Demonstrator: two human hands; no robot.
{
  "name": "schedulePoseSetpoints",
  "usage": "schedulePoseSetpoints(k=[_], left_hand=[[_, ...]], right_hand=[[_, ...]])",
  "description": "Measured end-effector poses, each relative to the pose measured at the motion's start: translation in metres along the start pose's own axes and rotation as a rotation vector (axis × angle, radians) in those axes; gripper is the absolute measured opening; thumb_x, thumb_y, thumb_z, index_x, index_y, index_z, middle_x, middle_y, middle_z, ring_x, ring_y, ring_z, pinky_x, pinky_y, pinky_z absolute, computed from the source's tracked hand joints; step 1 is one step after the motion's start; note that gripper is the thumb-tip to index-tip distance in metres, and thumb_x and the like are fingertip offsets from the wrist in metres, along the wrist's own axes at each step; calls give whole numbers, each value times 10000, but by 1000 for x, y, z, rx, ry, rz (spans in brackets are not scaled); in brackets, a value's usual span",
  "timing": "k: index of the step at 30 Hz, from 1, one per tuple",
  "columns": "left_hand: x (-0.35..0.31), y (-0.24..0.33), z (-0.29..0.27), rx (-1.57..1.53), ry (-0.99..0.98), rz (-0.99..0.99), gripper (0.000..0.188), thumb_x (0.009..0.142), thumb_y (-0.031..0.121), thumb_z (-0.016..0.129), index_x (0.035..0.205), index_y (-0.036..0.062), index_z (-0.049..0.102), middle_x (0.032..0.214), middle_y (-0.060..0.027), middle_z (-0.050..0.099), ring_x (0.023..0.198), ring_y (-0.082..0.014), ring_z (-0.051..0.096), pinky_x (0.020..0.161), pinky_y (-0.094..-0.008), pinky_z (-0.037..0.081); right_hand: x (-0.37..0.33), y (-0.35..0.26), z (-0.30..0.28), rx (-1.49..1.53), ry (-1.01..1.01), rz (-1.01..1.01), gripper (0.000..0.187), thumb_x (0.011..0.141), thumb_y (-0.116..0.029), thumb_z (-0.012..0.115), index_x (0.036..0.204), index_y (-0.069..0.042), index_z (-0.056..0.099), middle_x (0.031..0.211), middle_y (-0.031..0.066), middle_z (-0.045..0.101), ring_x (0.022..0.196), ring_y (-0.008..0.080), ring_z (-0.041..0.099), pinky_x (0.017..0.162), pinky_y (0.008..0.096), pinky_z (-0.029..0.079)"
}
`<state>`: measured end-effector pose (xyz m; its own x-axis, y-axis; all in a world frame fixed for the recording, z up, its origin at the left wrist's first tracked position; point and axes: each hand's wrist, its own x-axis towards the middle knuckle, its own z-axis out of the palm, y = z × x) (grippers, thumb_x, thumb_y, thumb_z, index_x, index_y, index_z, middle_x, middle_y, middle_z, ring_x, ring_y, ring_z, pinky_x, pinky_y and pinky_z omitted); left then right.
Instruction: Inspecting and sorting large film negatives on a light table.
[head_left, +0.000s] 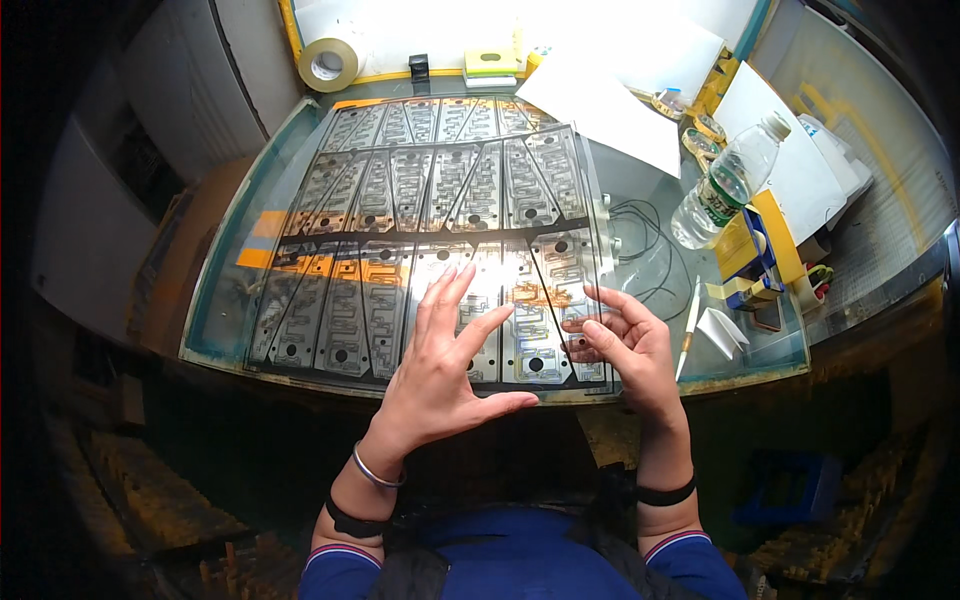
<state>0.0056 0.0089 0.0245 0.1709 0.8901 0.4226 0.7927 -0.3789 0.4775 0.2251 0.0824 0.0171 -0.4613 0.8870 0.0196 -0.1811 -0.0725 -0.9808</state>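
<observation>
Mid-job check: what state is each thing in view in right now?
Patterned transparent film: spread across the glass table.
Left hand: open, fingers spread over the film.
Right hand: half-curled at the film's right edge.
Clear plastic bottle: capped, standing.
Cables: loosely looped.
Slim white pen: lying down.
Small white paper: creased.

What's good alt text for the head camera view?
A person's open left hand is over a large clear sheet with dark circuit-like patterns; the right hand is at the sheet's right edge. A plastic bottle is farther right on the table.
</observation>
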Motion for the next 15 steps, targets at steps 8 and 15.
schedulePoseSetpoints(k=[8, 15], left_hand=[[-1, -1, 1, -4, -1, -6, 758, 616, 437, 816, 1224, 66, 555, 1411, -276, 301, 1337, -434, 244, 1086, -496, 242], [-1, -2, 2, -5, 4, 7, 736, 617, 429, 817, 1203, 61, 567, 1396, -271, 325, 1327, -429, 264, 1081, -493, 255]], right_hand=[[0, 1, 0, 19, 0, -6, 414, 905, -21, 554, 1282, 73, 412, 1000, 190, 640, 866, 190, 650, 744, 296, 565], [0, 0, 1, 18, 1, -8, 418, 907, -25, 552, 1287, 71, 408, 1005, 189, 639, 859, 192, 652, 749, 301, 565]])
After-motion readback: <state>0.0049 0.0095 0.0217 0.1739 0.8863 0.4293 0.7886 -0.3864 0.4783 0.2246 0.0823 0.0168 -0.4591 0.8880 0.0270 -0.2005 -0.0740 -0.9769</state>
